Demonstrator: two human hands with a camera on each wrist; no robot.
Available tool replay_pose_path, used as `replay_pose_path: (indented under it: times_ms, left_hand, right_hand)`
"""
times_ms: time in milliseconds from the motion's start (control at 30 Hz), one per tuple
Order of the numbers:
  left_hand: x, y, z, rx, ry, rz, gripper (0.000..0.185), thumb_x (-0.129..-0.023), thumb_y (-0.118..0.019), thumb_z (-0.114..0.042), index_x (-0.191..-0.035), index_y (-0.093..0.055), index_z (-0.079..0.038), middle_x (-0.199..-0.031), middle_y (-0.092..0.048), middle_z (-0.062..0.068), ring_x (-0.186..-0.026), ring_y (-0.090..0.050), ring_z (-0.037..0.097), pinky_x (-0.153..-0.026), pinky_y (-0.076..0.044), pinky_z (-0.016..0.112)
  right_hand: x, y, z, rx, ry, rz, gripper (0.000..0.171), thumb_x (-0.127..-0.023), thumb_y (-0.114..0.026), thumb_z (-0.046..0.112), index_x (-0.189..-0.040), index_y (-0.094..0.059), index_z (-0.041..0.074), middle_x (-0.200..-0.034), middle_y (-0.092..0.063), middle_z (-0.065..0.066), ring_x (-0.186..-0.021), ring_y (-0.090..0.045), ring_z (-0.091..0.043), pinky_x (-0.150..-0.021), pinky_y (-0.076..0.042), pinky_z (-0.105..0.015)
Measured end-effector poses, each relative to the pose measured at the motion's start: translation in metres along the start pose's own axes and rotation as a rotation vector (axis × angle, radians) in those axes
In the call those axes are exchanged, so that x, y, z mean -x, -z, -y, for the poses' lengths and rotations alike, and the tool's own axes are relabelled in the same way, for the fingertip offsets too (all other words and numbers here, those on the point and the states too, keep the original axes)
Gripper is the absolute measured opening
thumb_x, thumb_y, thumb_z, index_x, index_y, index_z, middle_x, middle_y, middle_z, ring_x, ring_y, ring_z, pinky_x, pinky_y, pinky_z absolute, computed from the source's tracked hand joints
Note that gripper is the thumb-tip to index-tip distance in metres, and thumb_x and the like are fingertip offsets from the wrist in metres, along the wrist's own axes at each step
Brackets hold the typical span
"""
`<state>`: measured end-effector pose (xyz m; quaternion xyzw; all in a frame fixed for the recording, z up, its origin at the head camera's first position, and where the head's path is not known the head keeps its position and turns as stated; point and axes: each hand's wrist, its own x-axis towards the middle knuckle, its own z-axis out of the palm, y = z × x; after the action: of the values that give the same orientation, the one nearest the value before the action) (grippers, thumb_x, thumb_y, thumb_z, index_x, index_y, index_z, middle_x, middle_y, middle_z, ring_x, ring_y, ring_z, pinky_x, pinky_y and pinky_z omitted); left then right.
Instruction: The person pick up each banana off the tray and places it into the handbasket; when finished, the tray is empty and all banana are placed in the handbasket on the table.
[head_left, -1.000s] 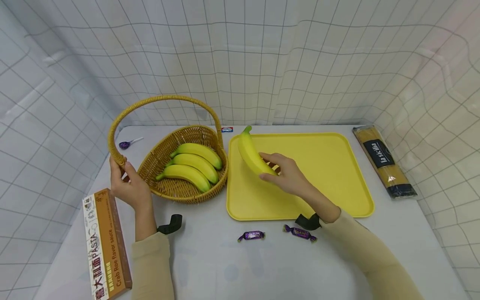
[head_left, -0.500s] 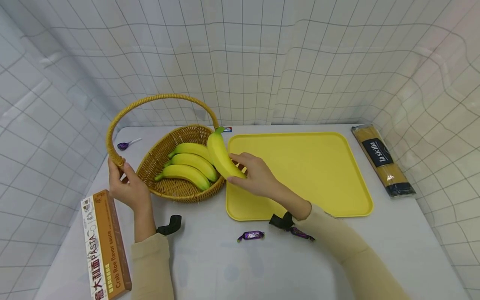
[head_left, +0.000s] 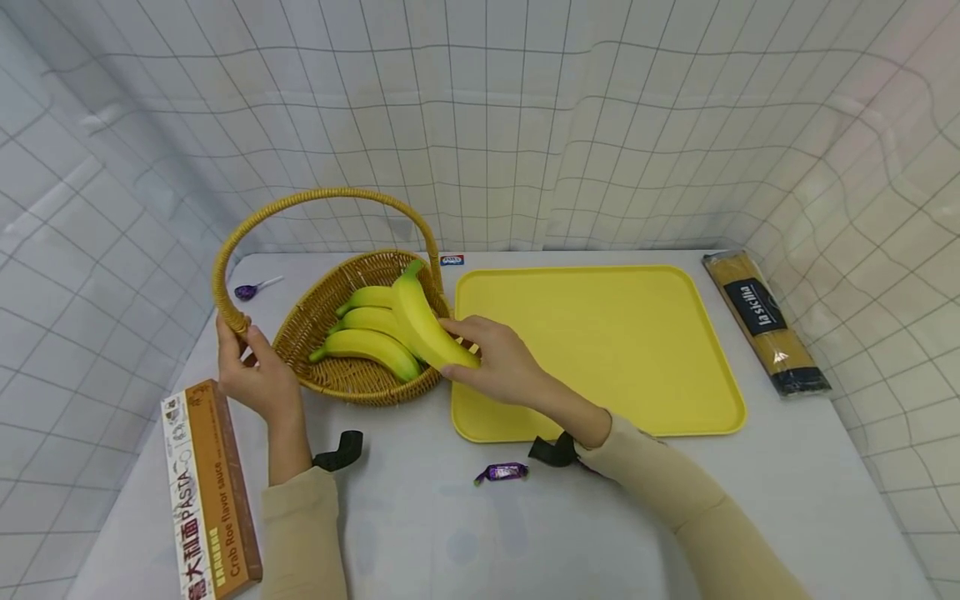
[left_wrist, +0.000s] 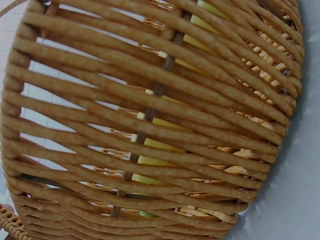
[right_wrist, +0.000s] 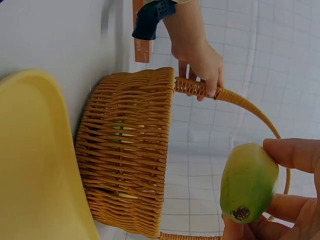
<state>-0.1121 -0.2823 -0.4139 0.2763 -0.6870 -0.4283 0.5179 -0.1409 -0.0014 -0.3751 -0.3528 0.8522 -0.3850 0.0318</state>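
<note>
My right hand point(head_left: 498, 358) pinches a yellow banana point(head_left: 422, 321) near its lower end, holding it over the right side of a wicker basket point(head_left: 300, 346). In the right wrist view the banana's greenish tip point(right_wrist: 248, 182) sits between thumb and fingers, above the basket's rim. Several bananas point(head_left: 367, 350) lie side by side inside the basket, partly covered by the held one. My left hand point(head_left: 258, 379) grips the base of the basket's arched handle point(head_left: 322, 193) at its left side. Only woven wall point(left_wrist: 150, 120) fills most of the left wrist view, with yellow showing through the gaps.
A yellow tray point(head_left: 600, 350) lies right of the basket. A pasta packet point(head_left: 765, 321) is at the far right, a pasta box point(head_left: 213, 492) at the near left. A purple wrapped candy point(head_left: 502, 472) lies in front of the tray, a lollipop point(head_left: 255, 288) behind the left hand.
My right hand has carried the banana leftward from above the tray to over the basket. The left hand has kept its grip on the handle.
</note>
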Motion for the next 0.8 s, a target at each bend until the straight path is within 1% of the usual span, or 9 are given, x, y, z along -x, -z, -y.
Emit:
replay_pose_path:
  times_ms: [200, 300, 400, 467, 667, 700, 800]
  left_hand:
    - [0.003, 0.002, -0.012, 0.015, 0.002, 0.002, 0.036, -0.099, -0.052, -0.012, -0.133, -0.061, -0.013, -0.114, -0.07, 0.014, -0.092, -0.055, -0.004, -0.075, -0.043, 0.012]
    - [0.003, 0.003, -0.015, 0.027, 0.001, 0.005, 0.036, -0.099, -0.052, -0.012, -0.133, -0.061, -0.012, -0.115, -0.07, 0.013, -0.093, -0.056, -0.003, -0.076, -0.043, 0.012]
    - [0.003, 0.004, -0.017, 0.031, 0.004, 0.009, 0.036, -0.099, -0.052, -0.011, -0.133, -0.061, -0.012, -0.115, -0.07, 0.013, -0.094, -0.056, -0.002, -0.076, -0.043, 0.013]
    - [0.003, 0.004, -0.018, 0.029, 0.005, 0.01, 0.036, -0.099, -0.052, -0.011, -0.133, -0.061, -0.012, -0.115, -0.07, 0.013, -0.094, -0.057, -0.002, -0.076, -0.043, 0.013]
    - [0.002, 0.003, -0.015, 0.018, 0.002, 0.01, 0.036, -0.099, -0.051, -0.011, -0.133, -0.061, -0.012, -0.116, -0.07, 0.012, -0.096, -0.058, 0.0, -0.076, -0.043, 0.012]
    - [0.002, 0.003, -0.013, 0.016, 0.004, 0.01, 0.036, -0.099, -0.051, -0.012, -0.134, -0.061, -0.012, -0.116, -0.07, 0.012, -0.096, -0.058, 0.0, -0.076, -0.043, 0.012]
    - [0.001, 0.002, -0.01, 0.009, 0.004, 0.012, 0.036, -0.099, -0.051, -0.012, -0.134, -0.06, -0.013, -0.117, -0.07, 0.011, -0.097, -0.058, 0.001, -0.077, -0.043, 0.012]
  right_hand:
    - [-0.015, -0.008, 0.008, 0.017, 0.023, 0.032, 0.059, -0.085, -0.075, 0.023, -0.138, -0.055, 0.005, -0.117, -0.067, -0.008, -0.099, -0.06, -0.018, -0.08, -0.048, -0.027]
    - [-0.027, -0.015, 0.011, 0.035, 0.027, 0.073, 0.06, -0.086, -0.074, 0.025, -0.14, -0.054, 0.007, -0.117, -0.066, -0.008, -0.098, -0.06, -0.018, -0.082, -0.048, -0.029]
    - [-0.038, -0.025, 0.014, 0.057, 0.028, 0.125, 0.06, -0.087, -0.073, 0.028, -0.141, -0.053, 0.01, -0.12, -0.066, -0.008, -0.099, -0.061, -0.017, -0.08, -0.048, -0.027]
    - [-0.044, -0.032, 0.015, 0.067, 0.029, 0.155, 0.06, -0.088, -0.072, 0.029, -0.142, -0.052, 0.011, -0.122, -0.065, -0.007, -0.099, -0.061, -0.016, -0.079, -0.048, -0.025]
    - [-0.062, -0.053, 0.019, 0.091, 0.049, 0.223, 0.059, -0.089, -0.07, 0.031, -0.142, -0.052, 0.012, -0.127, -0.064, -0.005, -0.105, -0.06, -0.015, -0.083, -0.046, -0.021]
    - [-0.065, -0.056, 0.019, 0.095, 0.048, 0.234, 0.058, -0.089, -0.07, 0.031, -0.142, -0.053, 0.012, -0.128, -0.064, -0.005, -0.106, -0.059, -0.014, -0.082, -0.045, -0.02]
    - [-0.071, -0.065, 0.017, 0.104, 0.052, 0.259, 0.057, -0.09, -0.069, 0.031, -0.141, -0.054, 0.013, -0.126, -0.065, -0.003, -0.1, -0.057, -0.01, -0.076, -0.041, -0.017]
